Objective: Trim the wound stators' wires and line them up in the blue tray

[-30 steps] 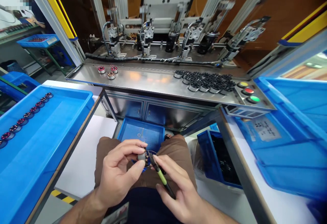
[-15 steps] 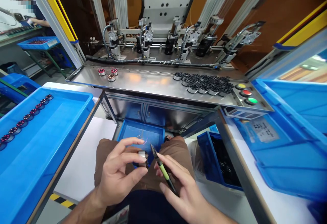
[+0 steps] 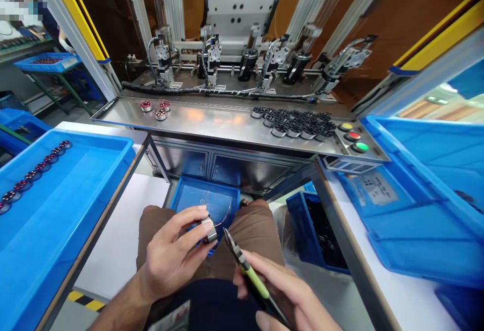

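Observation:
My left hand (image 3: pixel 164 255) is closed around the silvery rim of a motor stator (image 3: pixel 209 231), held on its side above my lap. A thin copper-coloured wire (image 3: pixel 228 214) curves up and away from the stator. My right hand (image 3: pixel 289 283) grips a pair of cutting pliers (image 3: pixel 258 284) with green and black handles. The pliers' tip points up and left, just right of the stator and apart from it. My fingers partly cover both things.
Three copper-wound stators (image 3: pixel 160 114) and a cluster of black-topped rings (image 3: pixel 294 125) rest on the metal ledge (image 3: pixel 212 119). Blue trays flank me, the left tray (image 3: pixel 94 170) holding a row of stators. A blue bin (image 3: pixel 204 186) sits below. Control buttons (image 3: pixel 353 136) are at right.
My left hand has turned the stator, and its wire now shows as a long curve. The pliers have shifted slightly down and right. The whole view has moved a little.

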A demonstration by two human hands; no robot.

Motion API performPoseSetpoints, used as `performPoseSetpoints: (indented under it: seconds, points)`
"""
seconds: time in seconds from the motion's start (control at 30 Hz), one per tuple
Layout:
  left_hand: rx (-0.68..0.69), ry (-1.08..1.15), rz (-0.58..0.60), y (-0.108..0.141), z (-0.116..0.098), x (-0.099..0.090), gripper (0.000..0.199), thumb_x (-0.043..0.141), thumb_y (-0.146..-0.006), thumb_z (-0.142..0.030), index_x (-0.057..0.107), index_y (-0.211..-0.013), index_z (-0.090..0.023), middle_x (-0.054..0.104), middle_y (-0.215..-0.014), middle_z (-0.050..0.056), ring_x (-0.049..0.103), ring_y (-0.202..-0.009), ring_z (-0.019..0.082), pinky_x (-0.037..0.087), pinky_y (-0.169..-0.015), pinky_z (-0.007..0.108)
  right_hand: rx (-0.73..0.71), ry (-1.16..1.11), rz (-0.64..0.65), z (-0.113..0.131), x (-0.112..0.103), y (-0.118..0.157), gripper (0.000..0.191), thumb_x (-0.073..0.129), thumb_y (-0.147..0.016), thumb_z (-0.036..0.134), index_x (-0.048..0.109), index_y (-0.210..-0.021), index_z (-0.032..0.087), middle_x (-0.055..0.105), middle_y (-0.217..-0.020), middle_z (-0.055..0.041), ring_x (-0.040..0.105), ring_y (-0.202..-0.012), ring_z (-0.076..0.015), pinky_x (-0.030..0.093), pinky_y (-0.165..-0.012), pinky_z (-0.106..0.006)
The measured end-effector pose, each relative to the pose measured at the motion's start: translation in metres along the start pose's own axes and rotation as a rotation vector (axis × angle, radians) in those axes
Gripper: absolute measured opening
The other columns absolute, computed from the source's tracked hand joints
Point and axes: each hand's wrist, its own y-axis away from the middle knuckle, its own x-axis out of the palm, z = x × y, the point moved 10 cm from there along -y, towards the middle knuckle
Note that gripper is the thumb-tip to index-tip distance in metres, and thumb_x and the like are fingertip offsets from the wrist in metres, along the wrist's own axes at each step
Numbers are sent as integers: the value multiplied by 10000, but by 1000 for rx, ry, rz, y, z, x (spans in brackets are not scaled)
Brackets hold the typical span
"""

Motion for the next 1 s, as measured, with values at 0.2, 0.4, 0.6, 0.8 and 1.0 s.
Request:
performPoseSetpoints:
  seconds: [0.2,0.4,0.6,0.8,1.0]
  points:
    - [61,28,-57,0,-5,-8,588,747,-765,-4,573,-1304,-162,750,-1151,127,728,-1072,246,641,-919,376,88,-111,46,-6,8,1,745,588,-795,76,478,-1442,429,705,-1062,-41,715,-888,-181,591,-839,-340]
    - [26,78,-81,0,-5,-12,605,738,-764,-4,561,-1310,-198,772,-1130,119,745,-1043,248,653,-886,384,92,-107,55,-6,11,3,681,597,-821,110,492,-1458,325,697,-1053,-101,716,-871,-194,606,-819,-347]
    - [2,103,-79,0,-6,-12,624,736,-765,-2,552,-1323,-211,775,-1133,108,748,-1040,240,650,-892,371,140,-168,50,-13,14,3,643,597,-832,116,521,-1439,313,685,-995,-92,699,-794,-172,603,-753,-325]
    - [-10,119,-94,6,-2,-13,668,745,-729,40,546,-1328,-180,767,-1143,121,737,-1063,241,638,-918,378,157,-227,72,-18,17,2,652,598,-825,81,536,-1422,334,679,-956,-64,674,-758,-144,576,-722,-281]
    - [-20,89,-85,8,0,-13,650,739,-740,22,544,-1328,-175,769,-1141,122,735,-1071,252,629,-935,385,208,-164,63,-25,18,4,572,587,-865,150,538,-1425,256,680,-930,-74,650,-726,-138,564,-686,-266]
